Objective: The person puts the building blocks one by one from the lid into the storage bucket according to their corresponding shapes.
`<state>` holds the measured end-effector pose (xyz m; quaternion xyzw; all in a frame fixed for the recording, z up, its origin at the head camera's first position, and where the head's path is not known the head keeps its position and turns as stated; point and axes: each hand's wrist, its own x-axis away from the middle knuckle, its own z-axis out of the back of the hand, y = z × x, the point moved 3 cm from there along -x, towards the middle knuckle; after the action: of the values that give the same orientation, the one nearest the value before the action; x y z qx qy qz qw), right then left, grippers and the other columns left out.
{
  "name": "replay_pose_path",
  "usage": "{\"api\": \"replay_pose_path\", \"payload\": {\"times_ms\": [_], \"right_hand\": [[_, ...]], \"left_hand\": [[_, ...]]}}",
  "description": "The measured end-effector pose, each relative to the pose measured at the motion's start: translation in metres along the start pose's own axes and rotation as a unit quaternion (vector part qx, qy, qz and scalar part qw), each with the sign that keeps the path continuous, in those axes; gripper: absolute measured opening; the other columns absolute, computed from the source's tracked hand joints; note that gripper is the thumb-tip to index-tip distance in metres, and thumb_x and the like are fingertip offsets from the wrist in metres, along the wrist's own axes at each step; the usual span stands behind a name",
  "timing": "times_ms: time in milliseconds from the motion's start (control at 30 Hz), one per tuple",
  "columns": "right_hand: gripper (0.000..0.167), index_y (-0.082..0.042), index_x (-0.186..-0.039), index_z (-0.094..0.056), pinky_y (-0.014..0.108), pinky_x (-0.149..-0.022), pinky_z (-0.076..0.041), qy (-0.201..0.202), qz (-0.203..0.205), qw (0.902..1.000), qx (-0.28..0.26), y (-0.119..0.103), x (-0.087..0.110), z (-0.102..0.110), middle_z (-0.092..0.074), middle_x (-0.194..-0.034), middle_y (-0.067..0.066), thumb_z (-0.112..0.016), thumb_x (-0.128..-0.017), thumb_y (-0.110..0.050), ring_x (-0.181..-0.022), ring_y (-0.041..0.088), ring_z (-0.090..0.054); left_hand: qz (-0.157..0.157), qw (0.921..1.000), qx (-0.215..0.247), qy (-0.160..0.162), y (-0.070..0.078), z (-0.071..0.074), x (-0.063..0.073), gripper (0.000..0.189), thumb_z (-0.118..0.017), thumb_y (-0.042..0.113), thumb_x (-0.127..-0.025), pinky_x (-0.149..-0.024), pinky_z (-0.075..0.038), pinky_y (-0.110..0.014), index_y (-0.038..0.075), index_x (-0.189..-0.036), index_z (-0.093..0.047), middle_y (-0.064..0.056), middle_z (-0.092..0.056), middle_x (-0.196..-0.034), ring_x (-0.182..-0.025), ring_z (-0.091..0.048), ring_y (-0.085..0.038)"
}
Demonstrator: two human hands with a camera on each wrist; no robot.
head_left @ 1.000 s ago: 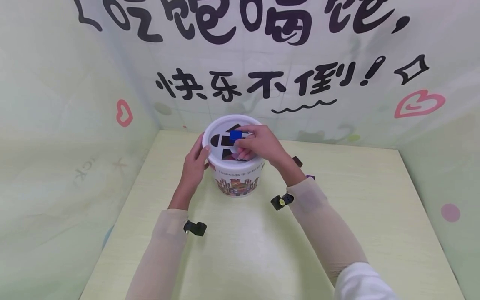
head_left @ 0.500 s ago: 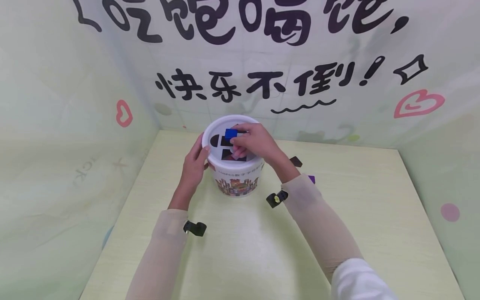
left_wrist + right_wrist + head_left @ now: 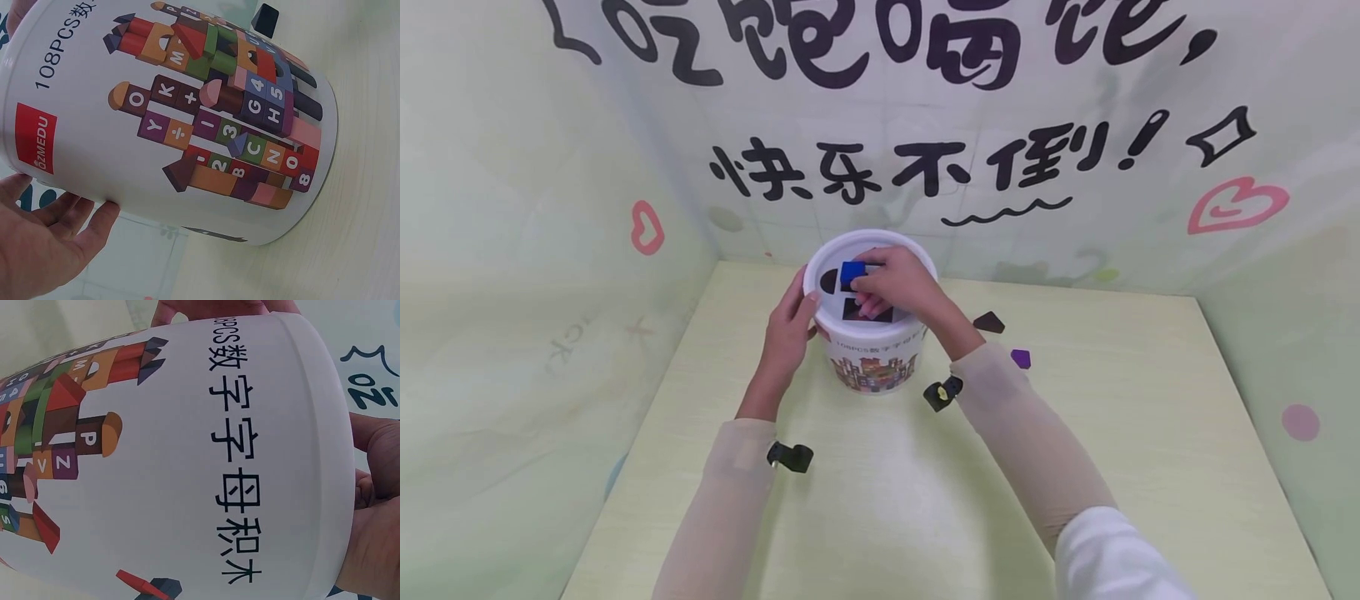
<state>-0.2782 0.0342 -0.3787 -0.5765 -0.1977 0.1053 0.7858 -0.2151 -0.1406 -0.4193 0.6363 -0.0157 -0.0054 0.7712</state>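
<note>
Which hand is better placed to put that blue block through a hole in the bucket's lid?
The right hand, most likely: it pinches the blue block at the lid, among its dark holes. The left hand holds the bucket by its side.

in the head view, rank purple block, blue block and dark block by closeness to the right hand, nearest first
1. Blue block: pinched by the right hand, at the top of the bucket.
2. Dark block: on the table, right of the bucket.
3. Purple block: also on the table, farther right and closer to the person than the dark one.
</note>
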Motion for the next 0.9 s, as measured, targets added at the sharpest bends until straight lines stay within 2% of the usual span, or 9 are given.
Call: {"api": "replay_pose_path", "payload": {"times_ms": [233,533,633,767,900], "right_hand": [[0.034,-0.002,-0.124,-0.061,0.055,-0.072,-0.06,-0.001,-0.004,0.9998,0.018,0.0,-0.002,0.0,-0.069,-0.08,0.021,-0.065,-0.091,-0.006,-0.061,0.029,-0.07],[0.038,-0.001,-0.127,-0.06,0.052,-0.071,-0.06,0.002,-0.006,0.9984,0.057,-0.001,-0.003,-0.003,-0.069,-0.076,0.017,-0.067,-0.09,-0.008,-0.058,0.024,-0.069],[0.039,-0.001,-0.128,-0.06,0.052,-0.072,-0.06,0.004,-0.007,0.998,0.063,-0.002,-0.002,-0.004,-0.069,-0.075,0.017,-0.067,-0.09,-0.008,-0.057,0.023,-0.069],[0.041,-0.001,-0.129,-0.059,0.051,-0.073,-0.06,0.006,-0.009,0.9971,0.076,-0.004,-0.002,-0.005,-0.069,-0.075,0.016,-0.067,-0.09,-0.008,-0.058,0.023,-0.069],[0.041,0.0,-0.13,-0.059,0.051,-0.073,-0.06,0.004,-0.013,0.9965,0.082,-0.005,-0.002,-0.006,-0.069,-0.076,0.016,-0.067,-0.091,-0.008,-0.062,0.027,-0.07]], "left_hand": [[0.001,1.0,-0.008,0.0,0.003,-0.002,0.001,0.053,-0.041,0.036,-0.104,-0.105,-0.044,-0.055,0.032,-0.155,-0.026,0.0,-0.034,-0.157,-0.136,-0.043,-0.028],[0.002,1.0,0.001,0.0,0.002,-0.002,0.001,0.054,-0.041,0.034,-0.104,-0.105,-0.043,-0.055,0.029,-0.155,-0.027,-0.001,-0.034,-0.157,-0.136,-0.043,-0.028],[0.002,1.0,0.007,0.0,-0.008,-0.001,-0.005,0.053,-0.042,0.035,-0.104,-0.105,-0.044,-0.055,0.031,-0.154,-0.028,0.0,-0.035,-0.156,-0.135,-0.044,-0.028],[0.002,0.9999,0.011,0.002,-0.024,0.001,-0.014,0.051,-0.043,0.039,-0.103,-0.104,-0.045,-0.054,0.041,-0.152,-0.029,0.006,-0.035,-0.156,-0.135,-0.044,-0.025],[-0.004,0.9999,0.011,0.005,-0.03,0.002,-0.016,0.049,-0.044,0.045,-0.101,-0.104,-0.045,-0.054,0.047,-0.148,-0.031,0.009,-0.036,-0.155,-0.135,-0.045,-0.024]]}}
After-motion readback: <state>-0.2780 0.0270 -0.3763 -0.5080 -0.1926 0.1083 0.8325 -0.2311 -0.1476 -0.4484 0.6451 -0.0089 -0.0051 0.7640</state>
